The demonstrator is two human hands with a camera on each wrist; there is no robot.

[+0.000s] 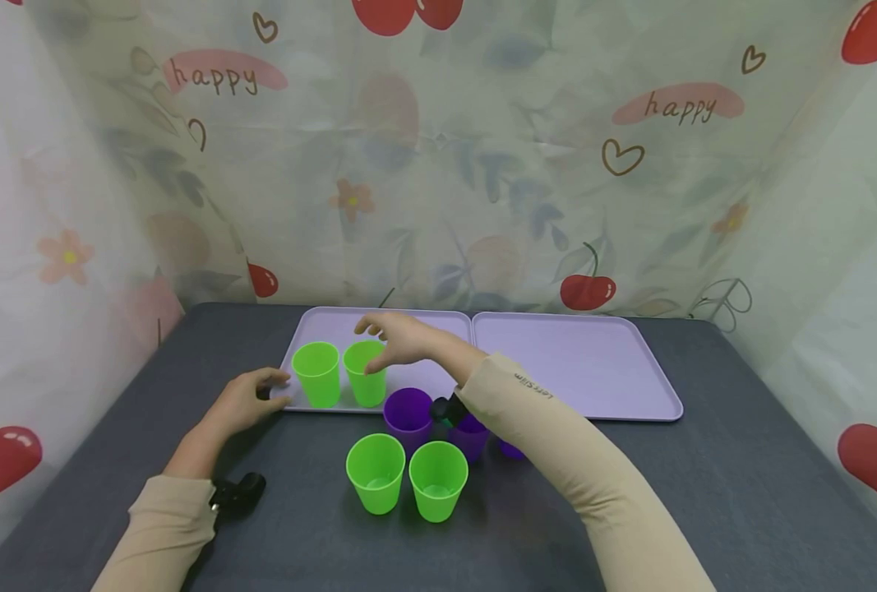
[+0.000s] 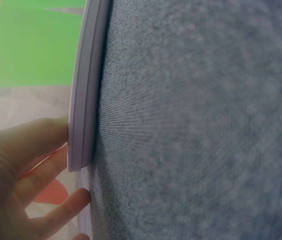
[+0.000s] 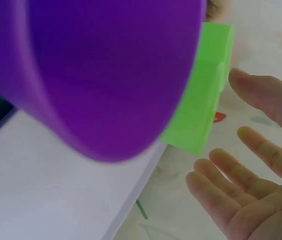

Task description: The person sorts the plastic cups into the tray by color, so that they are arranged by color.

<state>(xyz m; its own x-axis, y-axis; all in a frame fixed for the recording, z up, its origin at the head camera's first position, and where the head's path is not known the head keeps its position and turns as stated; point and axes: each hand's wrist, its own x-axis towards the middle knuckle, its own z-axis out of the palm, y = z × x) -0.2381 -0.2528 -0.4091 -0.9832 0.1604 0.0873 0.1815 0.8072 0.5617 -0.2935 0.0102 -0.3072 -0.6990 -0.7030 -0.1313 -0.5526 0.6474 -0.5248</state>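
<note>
Green cups [image 1: 376, 485] nearest tabletop [image 1: 290, 534] front edge; my R hand [image 1: 403, 339] wide by tray cup [image 1: 368, 391], L hand [image 1: 244, 401] loose on tray [image 1: 338, 324] edge.

Comes to two lilac trays [image 1: 579, 362] and one dark table [image 1: 297, 543]. Adds up to four green cups [image 1: 316, 382], two on one tray and two on the table, plus at least three purple cups [image 1: 405, 411], partly covered. Includes one left hand [image 1: 240, 403], one right hand [image 1: 403, 339], two beige sleeves [image 1: 593, 469] and two black wrist devices [image 1: 242, 495]
</note>
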